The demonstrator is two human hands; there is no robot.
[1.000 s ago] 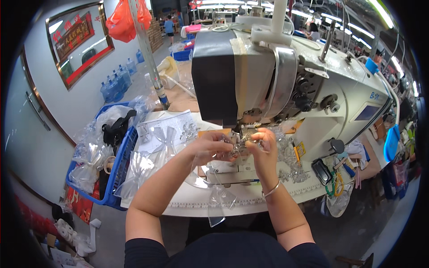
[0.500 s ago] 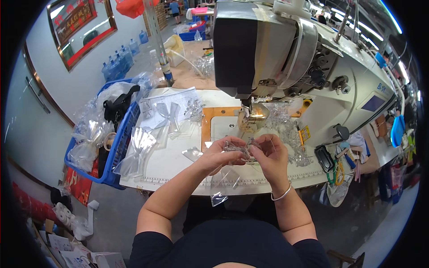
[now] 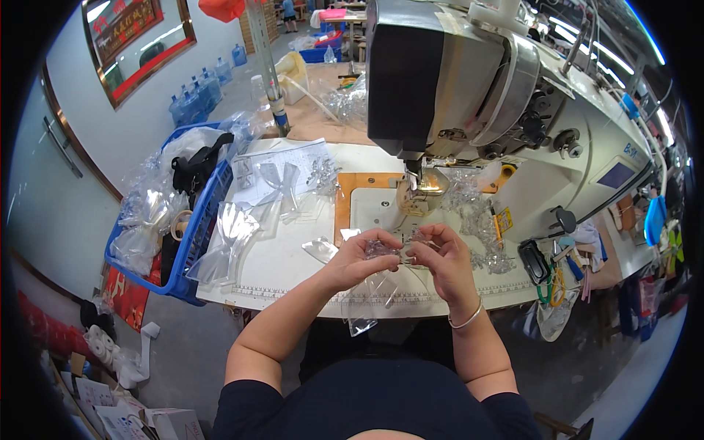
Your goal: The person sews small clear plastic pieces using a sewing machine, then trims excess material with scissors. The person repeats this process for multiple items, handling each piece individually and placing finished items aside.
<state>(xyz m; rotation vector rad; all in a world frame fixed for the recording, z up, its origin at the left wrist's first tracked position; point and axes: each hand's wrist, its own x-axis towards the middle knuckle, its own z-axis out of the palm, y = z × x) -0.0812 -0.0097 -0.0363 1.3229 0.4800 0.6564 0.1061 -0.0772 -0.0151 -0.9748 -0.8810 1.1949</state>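
Note:
In front of the sewing machine [image 3: 477, 84], my left hand [image 3: 358, 262] is closed around a small bunch of crumpled, shiny clear plastic pieces [image 3: 380, 249]. My right hand [image 3: 445, 265] faces it a short gap away, thumb and forefinger pinched on a small clear bit whose exact shape is hard to make out. Below my left hand, a clear plastic sheet piece [image 3: 361, 324] hangs past the table's front edge. Beside that hand's knuckles lies another clear cut piece [image 3: 320, 250]. The machine's needle and presser foot area [image 3: 413, 176] is just beyond my fingers.
On the left, a blue basket [image 3: 192, 258] holds plastic bags and a black strap. Clear pieces [image 3: 236, 238] and a paper sheet [image 3: 275, 170] lie on the white table [image 3: 282, 268]. Small clear bits [image 3: 469, 209] are heaped right of the needle. Scissors [image 3: 557, 286] are at the right edge.
My hands have drawn slightly apart, opening a small gap between them. The view has shifted a little, so the machine appears farther right.

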